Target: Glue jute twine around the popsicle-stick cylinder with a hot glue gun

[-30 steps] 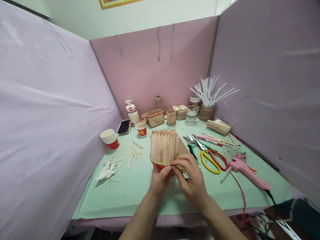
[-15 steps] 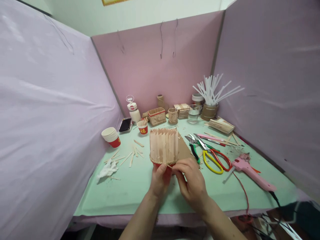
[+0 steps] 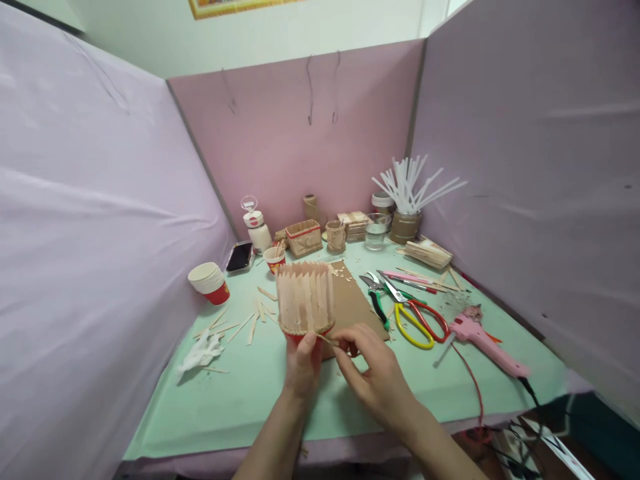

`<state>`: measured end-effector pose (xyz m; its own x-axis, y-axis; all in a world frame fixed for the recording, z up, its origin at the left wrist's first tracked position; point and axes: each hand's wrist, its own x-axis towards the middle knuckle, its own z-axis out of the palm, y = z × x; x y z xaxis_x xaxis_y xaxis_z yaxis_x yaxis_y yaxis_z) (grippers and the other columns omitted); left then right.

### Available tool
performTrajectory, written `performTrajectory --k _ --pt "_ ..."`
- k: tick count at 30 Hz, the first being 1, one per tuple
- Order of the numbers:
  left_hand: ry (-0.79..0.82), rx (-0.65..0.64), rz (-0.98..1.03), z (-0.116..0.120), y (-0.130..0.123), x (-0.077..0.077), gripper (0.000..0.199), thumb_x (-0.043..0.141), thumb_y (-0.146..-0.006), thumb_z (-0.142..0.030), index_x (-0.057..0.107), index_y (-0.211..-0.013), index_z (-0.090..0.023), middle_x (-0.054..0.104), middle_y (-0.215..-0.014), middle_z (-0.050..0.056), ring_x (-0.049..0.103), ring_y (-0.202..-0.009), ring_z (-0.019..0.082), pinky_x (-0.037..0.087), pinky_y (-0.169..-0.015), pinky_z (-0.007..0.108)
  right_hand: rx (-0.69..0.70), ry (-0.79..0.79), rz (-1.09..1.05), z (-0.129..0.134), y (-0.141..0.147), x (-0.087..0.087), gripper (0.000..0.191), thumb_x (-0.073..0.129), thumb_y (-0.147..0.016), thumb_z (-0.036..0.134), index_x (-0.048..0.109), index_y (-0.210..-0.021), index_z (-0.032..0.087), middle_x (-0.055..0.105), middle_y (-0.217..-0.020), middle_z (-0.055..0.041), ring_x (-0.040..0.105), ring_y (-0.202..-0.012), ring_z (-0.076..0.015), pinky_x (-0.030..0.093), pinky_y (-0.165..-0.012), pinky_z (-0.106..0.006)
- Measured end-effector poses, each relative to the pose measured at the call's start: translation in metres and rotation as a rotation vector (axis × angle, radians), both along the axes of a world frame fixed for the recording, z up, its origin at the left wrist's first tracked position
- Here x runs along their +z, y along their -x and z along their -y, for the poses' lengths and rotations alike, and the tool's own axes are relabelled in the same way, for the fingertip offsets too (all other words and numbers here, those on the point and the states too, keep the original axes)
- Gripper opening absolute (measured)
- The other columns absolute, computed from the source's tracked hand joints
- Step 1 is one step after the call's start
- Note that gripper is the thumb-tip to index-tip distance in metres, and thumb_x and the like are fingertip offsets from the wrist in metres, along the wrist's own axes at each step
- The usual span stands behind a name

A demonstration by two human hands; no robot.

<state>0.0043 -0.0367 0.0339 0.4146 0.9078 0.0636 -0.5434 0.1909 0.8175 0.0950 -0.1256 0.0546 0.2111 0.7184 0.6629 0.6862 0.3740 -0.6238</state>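
A red paper cup with a ring of upright wooden strips (image 3: 306, 297) around it is wrapped in my left hand (image 3: 303, 367), the thumb pressing near the cord at the strips' lower edge. From that edge a thin twine end (image 3: 327, 341) runs to my right hand (image 3: 367, 363), which pinches it between thumb and fingers. A brown board (image 3: 353, 303) lies behind and right of the cup on the green table cover (image 3: 240, 407). Most of the cup's red part is hidden by my left hand.
To the right lie scissors (image 3: 415, 323), pruning shears (image 3: 376, 300) and a pink glue gun (image 3: 487, 343) with its cord. Stacked paper cups (image 3: 209, 283), a crumpled tissue (image 3: 201, 353) and loose wood strips (image 3: 254, 321) are left. A water bowl (image 3: 375, 233) stands at the back.
My right hand has drawn slightly away from the cup, so more twine shows between them. The whole view has shifted, with things appearing further left.
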Motion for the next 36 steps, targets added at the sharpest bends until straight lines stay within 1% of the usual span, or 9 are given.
performTrajectory --k 5,8,11,14,18,22,26,30,36 --pt "-0.05 0.139 0.024 -0.015 0.006 0.006 0.071 0.075 -0.064 -0.033 0.048 -0.129 -0.028 0.064 -0.12 0.008 0.063 -0.102 0.024 0.049 -0.089 0.036 -0.053 0.192 0.049 0.004 -0.043 0.005 0.009 0.056 -0.088 0.027 0.057 -0.095 0.021 0.062 -0.09 -0.0039 0.058 -0.081 -0.0163 0.046 -0.07 -0.028" --pt "-0.056 0.152 0.042 -0.023 0.01 0.006 0.071 0.076 -0.064 -0.033 0.047 -0.129 -0.032 0.063 -0.122 0.006 0.064 -0.102 0.022 0.049 -0.089 0.035 -0.483 0.3 0.137 0.005 -0.09 -0.004 0.016 0.053 -0.088 0.032 0.058 -0.095 0.018 0.063 -0.094 -0.0084 0.059 -0.086 -0.0211 0.044 -0.072 -0.032" --pt "-0.058 0.157 0.043 -0.027 0.012 0.003 0.07 0.075 -0.067 -0.032 0.044 -0.13 -0.035 0.062 -0.123 0.004 0.063 -0.104 0.021 0.049 -0.09 0.035 -0.744 0.676 0.301 0.004 -0.125 -0.015 0.018 0.06 -0.082 0.031 0.061 -0.085 0.014 0.064 -0.085 -0.0127 0.061 -0.08 -0.0249 0.04 -0.065 -0.032" --pt "-0.045 0.162 0.047 -0.028 0.012 -0.001 0.072 0.073 -0.07 -0.028 0.038 -0.133 -0.038 0.06 -0.125 0.003 0.062 -0.105 0.019 0.049 -0.091 0.036 -0.731 0.944 0.297 0.003 -0.138 -0.021 0.019 0.062 -0.079 0.031 0.062 -0.083 0.013 0.067 -0.082 -0.0144 0.063 -0.076 -0.0251 0.037 -0.059 -0.03" --pt "-0.019 0.191 0.072 -0.029 0.012 -0.003 0.072 0.075 -0.069 -0.026 0.04 -0.13 -0.041 0.058 -0.128 0.0 0.062 -0.103 0.017 0.048 -0.092 0.035 -0.669 1.067 0.256 -0.002 -0.137 -0.023 0.017 0.055 -0.081 0.027 0.062 -0.085 0.012 0.068 -0.087 -0.0173 0.065 -0.078 -0.0264 0.035 -0.056 -0.03" --pt "0.021 0.192 0.087 -0.031 0.015 -0.004 0.064 0.076 -0.068 -0.029 0.046 -0.124 -0.04 0.06 -0.124 -0.002 0.063 -0.101 0.016 0.049 -0.09 0.032 -0.744 0.997 0.208 -0.004 -0.133 -0.025 0.023 0.046 -0.083 0.027 0.058 -0.094 0.011 0.067 -0.085 -0.0173 0.064 -0.077 -0.0278 0.036 -0.057 -0.032" --pt "0.039 0.214 0.115 -0.033 0.017 -0.004 0.064 0.078 -0.065 -0.03 0.048 -0.121 -0.037 0.061 -0.122 -0.001 0.063 -0.099 0.015 0.049 -0.086 0.031 -0.774 0.709 -0.055 -0.001 -0.12 -0.029 0.029 0.049 -0.081 0.035 0.051 -0.102 0.016 0.066 -0.086 -0.0114 0.063 -0.074 -0.0247 0.04 -0.059 -0.03" --pt "0.029 0.197 0.149 -0.032 0.017 -0.002 0.06 0.077 -0.068 -0.032 0.047 -0.12 -0.035 0.06 -0.122 0.0 0.063 -0.097 0.015 0.049 -0.086 0.031 -0.514 0.387 -0.271 0.006 -0.083 -0.032 0.047 0.062 -0.07 0.046 0.047 -0.106 0.02 0.065 -0.09 -0.0071 0.061 -0.072 -0.0203 0.046 -0.063 -0.029" --pt "0.045 0.194 0.202 -0.031 0.016 0.0 0.053 0.075 -0.07 -0.034 0.049 -0.117 -0.031 0.064 -0.112 0.0 0.065 -0.091 0.014 0.049 -0.087 0.03 -0.25 0.396 -0.281 0.027 -0.004 -0.028 0.045 0.066 -0.07 0.045 0.053 -0.106 0.021 0.062 -0.082 -0.0014 0.057 -0.067 -0.0157 0.049 -0.063 -0.024"
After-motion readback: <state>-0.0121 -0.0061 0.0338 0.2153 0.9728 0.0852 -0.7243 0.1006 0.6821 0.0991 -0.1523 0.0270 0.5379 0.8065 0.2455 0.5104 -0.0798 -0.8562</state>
